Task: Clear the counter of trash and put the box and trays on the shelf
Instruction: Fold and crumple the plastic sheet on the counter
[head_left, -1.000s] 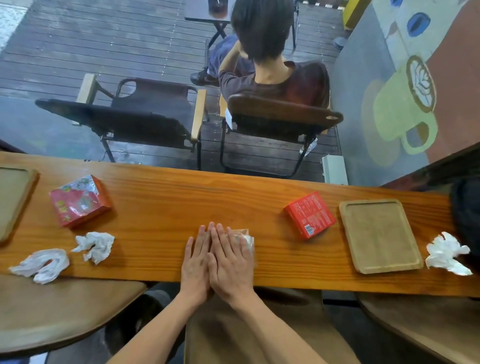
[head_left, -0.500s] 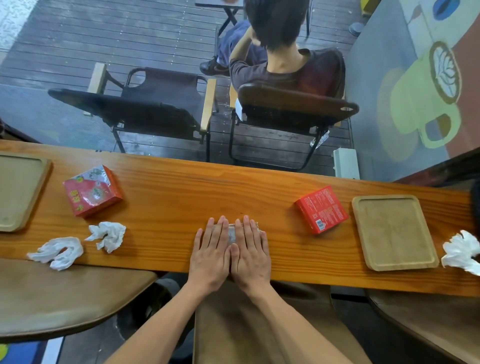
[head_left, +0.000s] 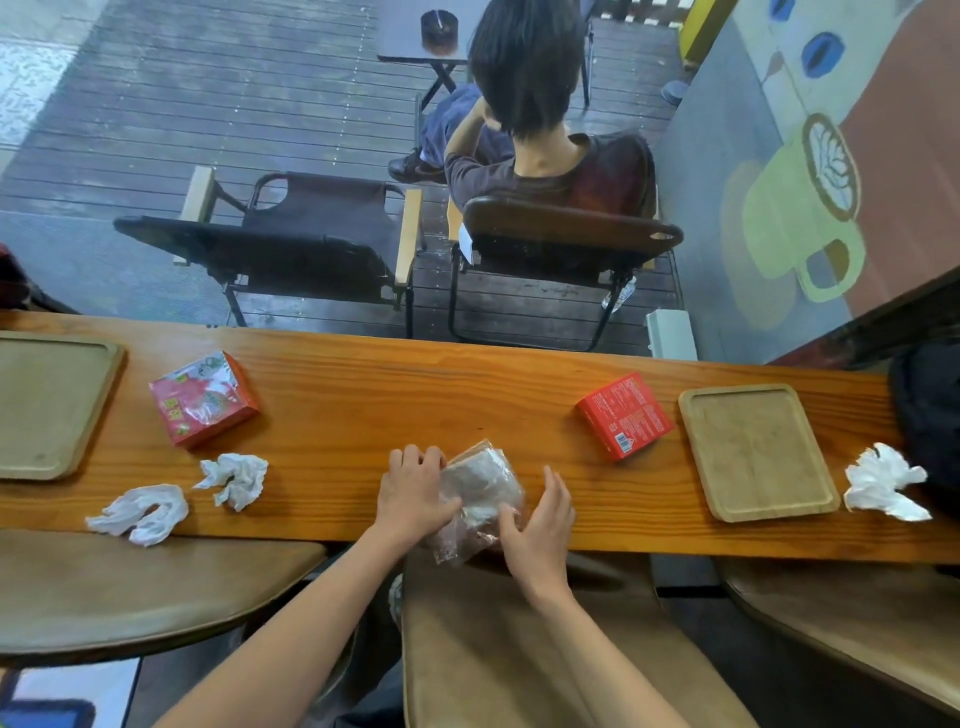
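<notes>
Holding a clear plastic wrapper between both my hands at the near edge of the wooden counter, I have my left hand pressed on its left side with the fingers curled over the top, and my right hand cupped against its right side, thumb touching the plastic. The wrapper's near end hangs just past the counter's edge.

To the right, a red box lies flat, just beside a square wooden tray. Right of that tray sits a crumpled white tissue, near a dark bag at the far right end.

To the left, a red tissue pack with a shiny wrap rests tilted on the counter. Nearer to me lie two more crumpled tissues: one near the pack, the other at the near edge. A second wooden tray sits at the far left, partly out of view.

Beyond the counter a person sits on a chair with their back to me, beside an empty folding chair.
</notes>
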